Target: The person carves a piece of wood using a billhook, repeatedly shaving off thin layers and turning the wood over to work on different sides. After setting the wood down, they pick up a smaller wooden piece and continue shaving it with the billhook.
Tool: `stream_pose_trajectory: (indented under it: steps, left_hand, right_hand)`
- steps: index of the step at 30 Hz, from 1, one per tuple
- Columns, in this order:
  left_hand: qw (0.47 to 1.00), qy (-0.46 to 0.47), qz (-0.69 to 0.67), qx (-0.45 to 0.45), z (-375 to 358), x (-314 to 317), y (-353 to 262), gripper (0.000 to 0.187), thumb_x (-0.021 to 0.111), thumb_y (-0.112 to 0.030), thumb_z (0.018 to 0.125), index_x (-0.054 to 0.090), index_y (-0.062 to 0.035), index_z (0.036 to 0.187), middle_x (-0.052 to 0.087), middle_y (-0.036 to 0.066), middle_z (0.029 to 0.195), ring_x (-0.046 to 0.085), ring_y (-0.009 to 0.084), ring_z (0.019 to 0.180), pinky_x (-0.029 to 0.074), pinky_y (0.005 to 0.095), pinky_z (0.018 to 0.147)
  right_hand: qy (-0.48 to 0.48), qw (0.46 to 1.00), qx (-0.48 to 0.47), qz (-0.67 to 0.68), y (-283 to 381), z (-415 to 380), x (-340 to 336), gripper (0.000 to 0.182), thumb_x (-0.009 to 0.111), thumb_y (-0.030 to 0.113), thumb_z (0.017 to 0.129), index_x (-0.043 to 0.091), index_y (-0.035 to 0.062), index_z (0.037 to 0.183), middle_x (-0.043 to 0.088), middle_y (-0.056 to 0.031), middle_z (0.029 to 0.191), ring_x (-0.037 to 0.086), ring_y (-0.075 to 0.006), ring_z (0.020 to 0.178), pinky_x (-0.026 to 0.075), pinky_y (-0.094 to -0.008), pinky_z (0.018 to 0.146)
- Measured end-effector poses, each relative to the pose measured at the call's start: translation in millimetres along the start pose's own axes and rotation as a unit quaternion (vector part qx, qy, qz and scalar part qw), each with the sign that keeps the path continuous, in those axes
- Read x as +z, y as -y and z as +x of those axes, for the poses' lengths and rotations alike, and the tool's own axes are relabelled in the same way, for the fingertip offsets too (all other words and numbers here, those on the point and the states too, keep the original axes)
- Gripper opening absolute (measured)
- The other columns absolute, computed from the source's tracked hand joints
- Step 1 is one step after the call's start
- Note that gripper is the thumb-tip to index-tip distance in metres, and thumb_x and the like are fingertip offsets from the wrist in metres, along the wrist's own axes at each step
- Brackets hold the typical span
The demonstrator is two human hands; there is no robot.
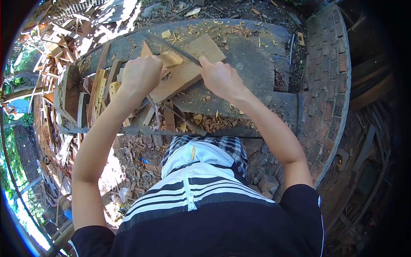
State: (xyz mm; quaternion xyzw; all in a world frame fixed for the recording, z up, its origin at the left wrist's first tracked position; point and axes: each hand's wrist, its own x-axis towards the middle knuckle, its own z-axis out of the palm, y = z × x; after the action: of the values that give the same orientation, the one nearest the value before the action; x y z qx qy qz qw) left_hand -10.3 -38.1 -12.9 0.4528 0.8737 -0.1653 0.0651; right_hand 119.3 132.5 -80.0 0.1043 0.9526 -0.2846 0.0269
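Observation:
My left hand (pixel 141 76) is closed around the near end of a small pale wood piece (pixel 171 58), at the left part of the bench. A long dark blade-like tool (pixel 171 46) slants from the upper left down to my right hand (pixel 220 77), whose fingers are closed on its end. Below both lies a thick light-brown wood block (pixel 188 70), set diagonally on the worn bench top (pixel 252 64). The tool passes over the block, close to the pale piece. Whether it touches the piece I cannot tell.
Wood offcuts (pixel 100 90) are heaped at the bench's left. A thin rod-like tool (pixel 188 122) lies by the near edge among shavings (pixel 218 124). A brick wall (pixel 323 81) curves along the right side. Scrap wood (pixel 51 64) covers the ground at far left.

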Motion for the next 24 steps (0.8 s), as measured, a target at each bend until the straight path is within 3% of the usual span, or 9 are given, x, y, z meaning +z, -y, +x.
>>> stream_pose_trajectory:
  steps: [2, 6, 8, 9, 11, 15, 17, 20, 24]
  left_hand:
    - [1.000, 0.004, 0.019, 0.015, -3, 3, -1, 0.029, 0.062, -0.030, 0.088, 0.060, -0.0009, 0.086, 0.067, 0.014, 0.069, 0.068, 0.0287, 0.066, 0.053, 0.0383, 0.056]
    - [0.996, -0.029, 0.075, 0.032, -4, 13, 5, 0.014, 0.062, -0.012, 0.083, 0.058, 0.0001, 0.088, 0.068, 0.013, 0.068, 0.069, 0.0270, 0.064, 0.055, 0.0350, 0.055]
    - [0.995, -0.028, 0.089, 0.030, -5, 14, 4, 0.012, 0.061, -0.008, 0.081, 0.058, 0.0002, 0.089, 0.068, 0.012, 0.069, 0.070, 0.0262, 0.065, 0.055, 0.0339, 0.055]
    - [0.994, -0.021, 0.101, 0.028, -6, 13, 5, 0.012, 0.061, -0.005, 0.078, 0.058, 0.0002, 0.089, 0.068, 0.012, 0.069, 0.070, 0.0254, 0.066, 0.055, 0.0327, 0.055]
    - [0.993, -0.025, 0.114, 0.027, -7, 14, 1, 0.012, 0.061, -0.005, 0.079, 0.059, 0.0005, 0.089, 0.069, 0.011, 0.070, 0.070, 0.0244, 0.066, 0.055, 0.0323, 0.055]
    - [0.993, -0.039, 0.108, 0.040, -2, 1, -14, 0.013, 0.064, -0.004, 0.076, 0.060, 0.0008, 0.088, 0.069, 0.009, 0.070, 0.070, 0.0228, 0.066, 0.055, 0.0310, 0.055]
    - [0.990, -0.022, 0.127, 0.063, -2, -8, -16, 0.014, 0.066, -0.003, 0.075, 0.060, 0.0004, 0.086, 0.069, 0.009, 0.070, 0.071, 0.0228, 0.066, 0.055, 0.0308, 0.056]
    - [0.988, -0.013, 0.138, 0.070, -2, -12, -15, 0.016, 0.069, -0.002, 0.072, 0.060, 0.0000, 0.085, 0.069, 0.010, 0.072, 0.071, 0.0225, 0.068, 0.055, 0.0305, 0.056]
    - [0.992, 0.018, 0.121, 0.040, -2, -15, -15, 0.015, 0.069, -0.001, 0.070, 0.063, -0.0017, 0.084, 0.069, 0.012, 0.076, 0.071, 0.0221, 0.073, 0.056, 0.0305, 0.058]
  right_hand:
    - [-0.056, 0.998, -0.022, 0.030, 23, -7, -21, 0.016, 0.046, 0.011, 0.088, 0.050, 0.0052, 0.103, 0.066, -0.0215, 0.075, 0.066, -0.0419, 0.075, 0.053, -0.0509, 0.064]
    - [-0.072, 0.996, -0.033, 0.029, 21, -7, -9, 0.016, 0.047, 0.010, 0.087, 0.050, 0.0050, 0.102, 0.066, -0.0214, 0.075, 0.067, -0.0403, 0.074, 0.053, -0.0499, 0.062]
    - [0.039, 0.999, -0.012, -0.028, -8, 5, 22, 0.015, 0.047, 0.009, 0.087, 0.050, 0.0046, 0.101, 0.066, -0.0209, 0.075, 0.067, -0.0392, 0.073, 0.053, -0.0494, 0.060]
    - [0.035, 0.999, -0.018, -0.031, -10, 8, 21, 0.015, 0.047, 0.009, 0.087, 0.050, 0.0046, 0.101, 0.066, -0.0209, 0.075, 0.067, -0.0392, 0.073, 0.053, -0.0494, 0.060]
    - [-0.009, 0.996, -0.055, -0.067, -15, 7, 24, 0.014, 0.049, 0.015, 0.091, 0.050, 0.0059, 0.101, 0.064, -0.0164, 0.063, 0.066, -0.0383, 0.065, 0.052, -0.0504, 0.057]
    - [-0.006, 0.999, -0.043, -0.031, 25, -8, -19, 0.016, 0.047, 0.008, 0.087, 0.049, 0.0046, 0.102, 0.066, -0.0199, 0.075, 0.067, -0.0394, 0.073, 0.053, -0.0488, 0.061]
    - [-0.089, 0.994, -0.060, 0.034, 38, -12, -29, 0.014, 0.046, 0.010, 0.088, 0.049, 0.0044, 0.101, 0.066, -0.0206, 0.075, 0.067, -0.0401, 0.073, 0.053, -0.0499, 0.062]
    - [-0.020, 0.999, -0.017, -0.025, 2, -3, 18, 0.015, 0.049, 0.019, 0.093, 0.048, 0.0055, 0.097, 0.064, -0.0212, 0.068, 0.064, -0.0431, 0.067, 0.051, -0.0532, 0.058]
    - [0.006, 1.000, -0.018, -0.023, -9, 6, 22, 0.014, 0.051, 0.019, 0.093, 0.049, 0.0061, 0.096, 0.063, -0.0221, 0.070, 0.064, -0.0435, 0.066, 0.051, -0.0530, 0.057]
